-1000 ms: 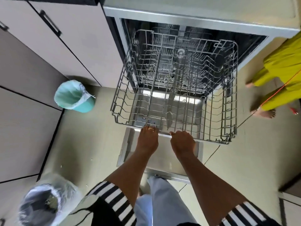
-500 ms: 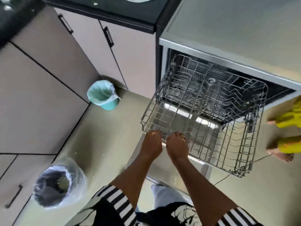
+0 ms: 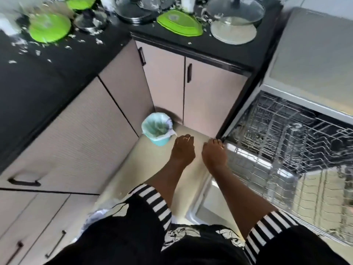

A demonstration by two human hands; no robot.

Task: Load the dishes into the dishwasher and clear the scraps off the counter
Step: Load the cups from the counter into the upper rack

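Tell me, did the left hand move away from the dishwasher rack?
Yes. The left hand let go of the rack, moving left toward the teal bin.

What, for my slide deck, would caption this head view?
Left hand and right hand beside the pulled-out dishwasher rack; green plates and scraps litter the black counter.

Shows left hand (image 3: 182, 150) loose near bin (image 3: 155, 129), right hand (image 3: 214, 153) at rack (image 3: 286, 134) corner, grip unclear; green plates (image 3: 49, 28), lids (image 3: 236, 11), scraps (image 3: 21, 43) on black counter (image 3: 47, 73).

Lime-green plate (image 3: 49, 27), black counter (image 3: 47, 83), beige cabinet door (image 3: 164, 77), mint-green bin (image 3: 159, 142), black-and-white striped cuff (image 3: 152, 199), silver wire rack (image 3: 296, 134)
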